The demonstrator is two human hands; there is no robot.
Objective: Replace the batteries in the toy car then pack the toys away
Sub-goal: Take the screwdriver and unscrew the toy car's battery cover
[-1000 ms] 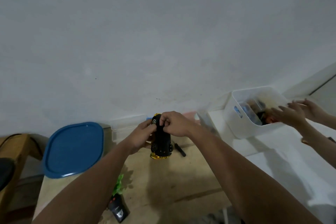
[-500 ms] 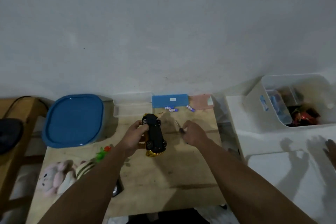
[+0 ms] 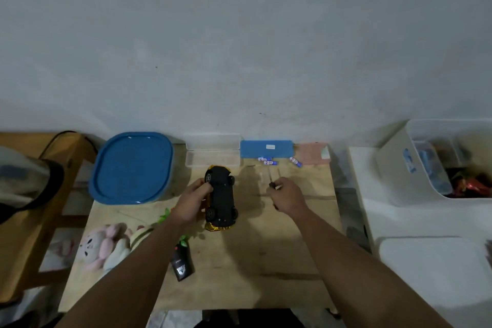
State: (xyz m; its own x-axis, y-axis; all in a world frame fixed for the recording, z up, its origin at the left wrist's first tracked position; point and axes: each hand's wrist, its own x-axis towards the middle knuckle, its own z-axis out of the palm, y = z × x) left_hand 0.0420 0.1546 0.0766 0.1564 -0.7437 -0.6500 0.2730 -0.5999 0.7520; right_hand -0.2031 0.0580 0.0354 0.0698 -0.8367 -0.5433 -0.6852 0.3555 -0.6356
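Head view: wooden table (image 3: 266, 261) below grey wall (image 3: 239, 34) (left hand (image 3: 190, 204) gripping toy car (image 3: 221, 198), right hand (image 3: 287, 194) pinching screwdriver (image 3: 270, 178)).

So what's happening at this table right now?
A person is working on a toy car at a wooden table. The left hand holds the car turned wheels-up, while the right hand grips a small screwdriver off to the car's right, not touching it. Loose batteries lie near the back edge by a blue case. Nothing looks packed away yet.
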